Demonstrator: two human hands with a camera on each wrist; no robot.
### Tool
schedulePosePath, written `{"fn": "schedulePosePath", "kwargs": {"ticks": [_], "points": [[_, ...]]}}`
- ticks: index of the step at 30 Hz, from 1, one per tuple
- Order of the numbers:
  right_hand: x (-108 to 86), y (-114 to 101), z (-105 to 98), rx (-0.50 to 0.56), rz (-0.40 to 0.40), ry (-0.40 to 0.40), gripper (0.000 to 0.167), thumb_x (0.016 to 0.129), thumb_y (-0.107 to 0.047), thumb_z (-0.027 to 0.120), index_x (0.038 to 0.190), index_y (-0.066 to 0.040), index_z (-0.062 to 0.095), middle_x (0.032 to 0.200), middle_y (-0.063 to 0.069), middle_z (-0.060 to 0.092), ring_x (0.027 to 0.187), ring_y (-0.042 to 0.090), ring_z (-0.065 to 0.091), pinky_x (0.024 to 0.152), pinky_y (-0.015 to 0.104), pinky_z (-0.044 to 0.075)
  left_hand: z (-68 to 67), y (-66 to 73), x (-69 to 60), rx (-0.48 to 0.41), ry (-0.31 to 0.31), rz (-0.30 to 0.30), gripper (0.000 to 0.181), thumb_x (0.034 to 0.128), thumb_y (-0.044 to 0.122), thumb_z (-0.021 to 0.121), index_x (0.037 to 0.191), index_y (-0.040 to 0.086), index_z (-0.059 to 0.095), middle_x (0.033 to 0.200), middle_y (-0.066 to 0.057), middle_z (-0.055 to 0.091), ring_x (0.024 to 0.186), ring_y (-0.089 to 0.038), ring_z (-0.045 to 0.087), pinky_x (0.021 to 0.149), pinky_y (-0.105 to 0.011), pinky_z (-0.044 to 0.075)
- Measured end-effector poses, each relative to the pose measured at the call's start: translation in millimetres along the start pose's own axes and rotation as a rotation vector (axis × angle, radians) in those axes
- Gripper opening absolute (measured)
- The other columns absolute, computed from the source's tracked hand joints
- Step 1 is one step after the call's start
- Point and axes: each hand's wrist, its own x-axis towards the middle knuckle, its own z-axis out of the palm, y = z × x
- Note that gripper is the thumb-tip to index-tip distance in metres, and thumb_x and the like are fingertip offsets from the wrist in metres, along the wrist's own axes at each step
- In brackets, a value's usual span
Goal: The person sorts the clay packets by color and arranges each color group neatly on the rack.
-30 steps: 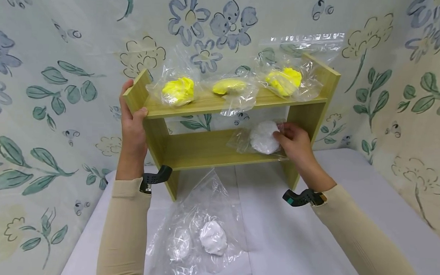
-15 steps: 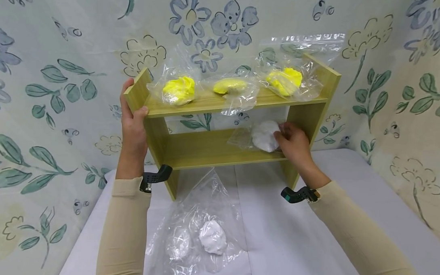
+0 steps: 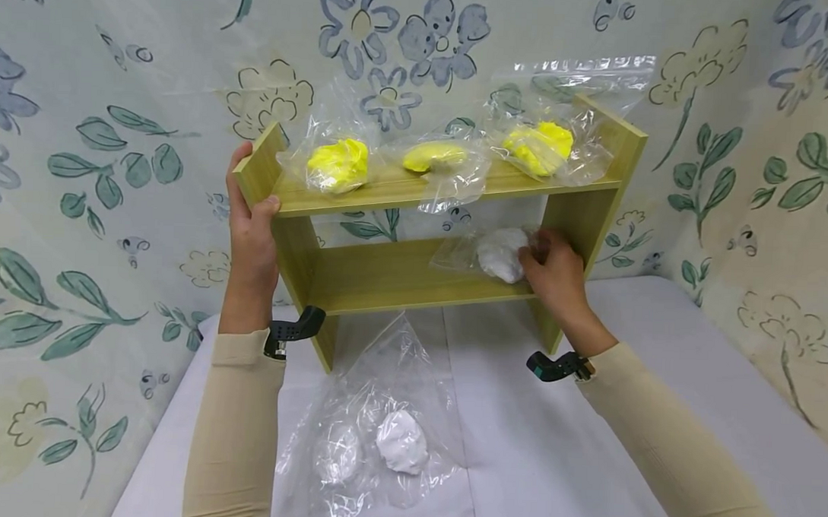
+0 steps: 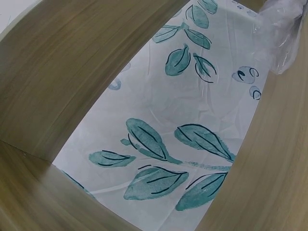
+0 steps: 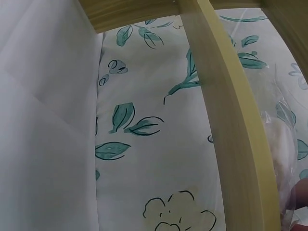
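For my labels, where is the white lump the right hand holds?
In the head view, the bagged white lump is near the right end of the lower shelf, below the rightmost yellow lump.

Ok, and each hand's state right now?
Left hand: holding the shelf by its left end.
Right hand: holding a bagged white lump.

The head view is bright. Shiny white spots dot the clear bag (image 3: 370,424). A soft gray shadow lies on the white cloth (image 3: 517,445). Both wrist views are darker, with bendy-looking boards (image 5: 236,120).
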Motion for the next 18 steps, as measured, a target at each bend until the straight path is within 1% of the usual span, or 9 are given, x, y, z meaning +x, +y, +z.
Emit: {"fn": "schedulePosePath", "kwargs": {"ticks": [4,9,12,18], "points": [[-2.0,0.5,1.3,-0.007,-0.015,0.031,0.038,0.093,-0.022,0.055,0.121,0.004,0.055,0.102,0.022,0.066,0.091,0.033,0.063,0.072,0.043,0.046,0.7,1.8,-0.1,-0.019,-0.005,-0.003,0.067,0.0863,0.0,0.035,0.148,0.027,0.029,0.149,-0.001,0.033,0.133,-0.022,0.03,0.107,-0.039,0.023],[-2.7,0.6,3.1,-0.009,-0.02,0.075,0.036,0.092,-0.018,0.055,0.12,0.005,0.055,0.105,0.024,0.065,0.094,0.037,0.062,0.079,0.049,0.046,1.5,2.1,-0.2,-0.033,-0.008,-0.004,0.067,0.0866,-0.001,0.035,0.148,0.026,0.029,0.149,-0.002,0.032,0.133,-0.022,0.03,0.107,-0.038,0.023],[-3.6,-0.5,4.0,-0.009,-0.02,0.086,0.037,0.093,-0.018,0.055,0.12,0.006,0.055,0.106,0.024,0.063,0.097,0.038,0.06,0.082,0.051,0.045,1.3,1.6,-0.4,-0.029,-0.005,-0.003,0.068,0.0866,-0.001,0.036,0.148,0.027,0.029,0.149,-0.002,0.032,0.133,-0.021,0.03,0.108,-0.038,0.023],[-6.8,-5.7,2.5,-0.005,-0.055,0.087,0.036,0.091,-0.02,0.055,0.116,0.007,0.055,0.101,0.024,0.058,0.092,0.038,0.054,0.081,0.052,0.042,-0.1,-0.3,-0.2,-0.021,-0.005,0.002,0.068,0.0864,0.0,0.036,0.148,0.027,0.029,0.149,-0.001,0.032,0.133,-0.022,0.03,0.108,-0.039,0.023]]}}
